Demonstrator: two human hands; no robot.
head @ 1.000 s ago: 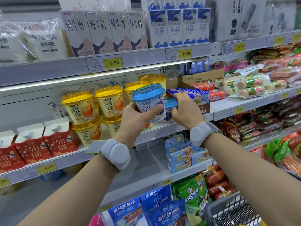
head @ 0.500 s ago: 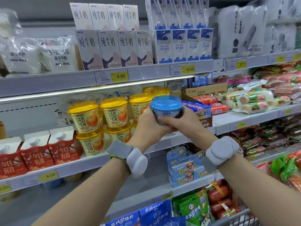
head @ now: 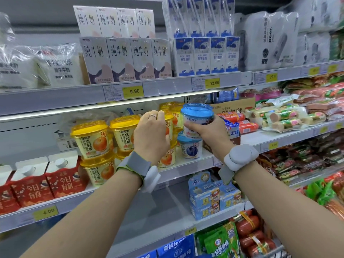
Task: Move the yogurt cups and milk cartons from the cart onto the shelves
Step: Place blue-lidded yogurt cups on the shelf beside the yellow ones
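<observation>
My right hand (head: 208,131) grips a blue-lidded yogurt cup (head: 197,116) and holds it on top of a second blue-lidded cup (head: 190,148) that stands on the middle shelf (head: 249,141). My left hand (head: 150,136) is just left of them. Its fingers curl over an upper yellow-lidded orange yogurt cup (head: 170,123) in the stacked row of yellow cups (head: 91,140). Red milk cartons (head: 63,175) with white caps stand further left, on a lower shelf section.
White and blue milk cartons (head: 119,58) fill the top shelf. Sausages (head: 286,118) and a cardboard box (head: 234,107) lie right of the cups. Blue snack boxes (head: 212,198) sit on the shelf below. A corner of the cart (head: 279,252) shows at bottom right.
My left hand has let go of the blue cup and moved left onto the yellow cups. My right hand now holds the blue cup alone, atop the other blue cup.
</observation>
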